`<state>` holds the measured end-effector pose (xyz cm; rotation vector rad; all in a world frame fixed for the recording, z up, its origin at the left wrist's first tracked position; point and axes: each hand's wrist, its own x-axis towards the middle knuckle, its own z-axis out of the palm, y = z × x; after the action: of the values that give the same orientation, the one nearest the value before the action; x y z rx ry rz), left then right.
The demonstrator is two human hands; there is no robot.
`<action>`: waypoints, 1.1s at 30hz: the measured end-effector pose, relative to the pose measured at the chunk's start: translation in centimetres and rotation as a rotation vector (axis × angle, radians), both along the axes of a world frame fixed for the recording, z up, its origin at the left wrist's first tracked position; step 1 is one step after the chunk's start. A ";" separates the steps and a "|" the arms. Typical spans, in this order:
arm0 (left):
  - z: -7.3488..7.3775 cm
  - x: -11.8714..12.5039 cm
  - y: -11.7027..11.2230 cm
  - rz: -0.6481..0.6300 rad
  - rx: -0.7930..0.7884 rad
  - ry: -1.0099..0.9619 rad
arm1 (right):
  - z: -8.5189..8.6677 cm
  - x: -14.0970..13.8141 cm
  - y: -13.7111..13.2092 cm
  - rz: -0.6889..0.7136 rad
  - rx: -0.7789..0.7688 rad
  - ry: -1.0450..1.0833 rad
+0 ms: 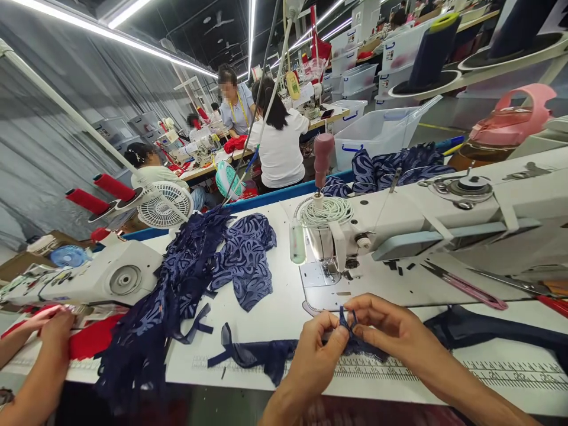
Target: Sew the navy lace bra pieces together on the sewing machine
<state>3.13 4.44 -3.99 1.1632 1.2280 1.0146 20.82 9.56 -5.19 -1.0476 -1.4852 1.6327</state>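
Both my hands are in front of the sewing machine's needle area. Between thumb and fingers, my left hand [320, 346] pinches a narrow navy strap [342, 319], which forms a small loop. My right hand [386, 325] grips the same strap close by, fingers bent. The strap belongs to a navy mesh garment piece [266, 355] with a lace edge, lying along the table's printed ruler and partly hidden by my hands. To the right lies a smooth navy fabric piece [488, 328]. The sewing machine [328, 236] stands just beyond my hands.
A pile of navy patterned pieces [177, 272] lies on the left. Pink-handled thread snips [470, 287] and scissors [510, 283] rest at right. A co-worker's hands [53, 325] hold red fabric [91, 337] at far left. More navy pieces [394, 165] sit behind the machine.
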 end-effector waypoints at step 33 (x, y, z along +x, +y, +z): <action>-0.1 0.7 -1.3 0.321 -0.089 -0.178 | 1.7 -2.1 -1.7 -0.091 -0.174 0.066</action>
<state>3.87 3.12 -4.10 0.8028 1.3265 1.2592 18.73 7.88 -3.51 -1.1272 -1.2523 1.7379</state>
